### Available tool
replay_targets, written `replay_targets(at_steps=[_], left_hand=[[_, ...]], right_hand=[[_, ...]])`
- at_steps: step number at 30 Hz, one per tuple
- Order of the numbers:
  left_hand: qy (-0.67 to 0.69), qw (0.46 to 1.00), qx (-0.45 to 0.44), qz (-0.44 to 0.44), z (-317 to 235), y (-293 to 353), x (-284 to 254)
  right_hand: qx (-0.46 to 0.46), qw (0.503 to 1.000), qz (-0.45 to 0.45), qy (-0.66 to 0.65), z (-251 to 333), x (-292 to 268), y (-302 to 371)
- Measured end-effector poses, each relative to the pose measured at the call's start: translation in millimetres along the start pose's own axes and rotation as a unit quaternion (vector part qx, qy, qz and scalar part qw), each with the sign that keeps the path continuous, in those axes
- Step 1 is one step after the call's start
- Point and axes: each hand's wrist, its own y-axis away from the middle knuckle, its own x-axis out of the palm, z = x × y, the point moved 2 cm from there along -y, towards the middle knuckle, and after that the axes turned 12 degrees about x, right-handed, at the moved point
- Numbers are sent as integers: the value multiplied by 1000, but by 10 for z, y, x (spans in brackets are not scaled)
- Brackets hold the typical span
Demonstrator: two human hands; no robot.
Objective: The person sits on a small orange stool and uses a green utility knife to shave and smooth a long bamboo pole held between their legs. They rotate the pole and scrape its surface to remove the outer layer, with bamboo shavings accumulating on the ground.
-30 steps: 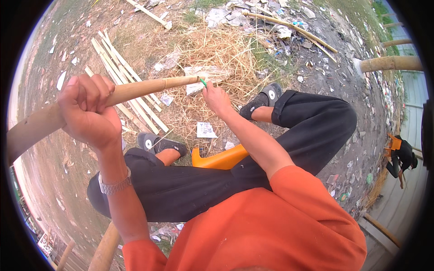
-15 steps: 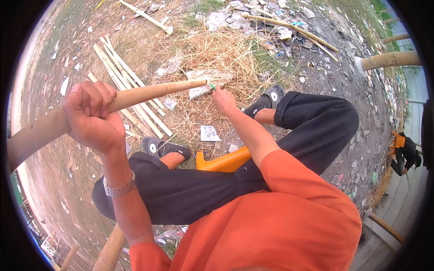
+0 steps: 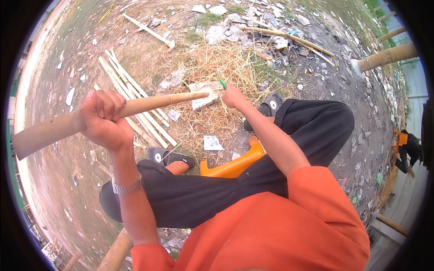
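Observation:
My left hand (image 3: pixel 106 118), a metal watch on its wrist, is wrapped around a bamboo pole (image 3: pixel 156 104). The pole slants across in front of me, its thick end at the far left and its thin tip above the straw. Just right of that tip, my right hand (image 3: pixel 232 96) is closed on a small green-handled tool (image 3: pixel 223 84). The tool's working end does not show clearly, and a gap separates it from the pole. Below both hands are my dark trousers (image 3: pixel 194 196) and sandalled feet.
Straw shavings (image 3: pixel 226 63) cover the ground ahead. Split bamboo strips (image 3: pixel 135 97) lie at left. An orange plastic piece (image 3: pixel 235 167) sits between my legs. Rubble and a bamboo stick (image 3: pixel 289 35) lie farther off. Another person (image 3: pixel 409 151) in black is at the far right.
My right hand has drawn away from the pole's tip with the green-handled tool, which was beside the tip before. My left hand and the pole's thick end have shifted slightly right.

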Motion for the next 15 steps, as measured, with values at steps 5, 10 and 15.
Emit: replay_targets(at_steps=[5, 10, 15], left_hand=[[35, 993, 3, 113, -53, 62, 49], [77, 984, -16, 163, -62, 127, 44], [104, 974, -21, 201, -67, 150, 28]], right_hand=[[-142, 982, 69, -104, 645, -560, 1435], [-109, 975, 27, -190, 620, -290, 1849], [-103, 978, -73, -166, 541, 70, 1712]])
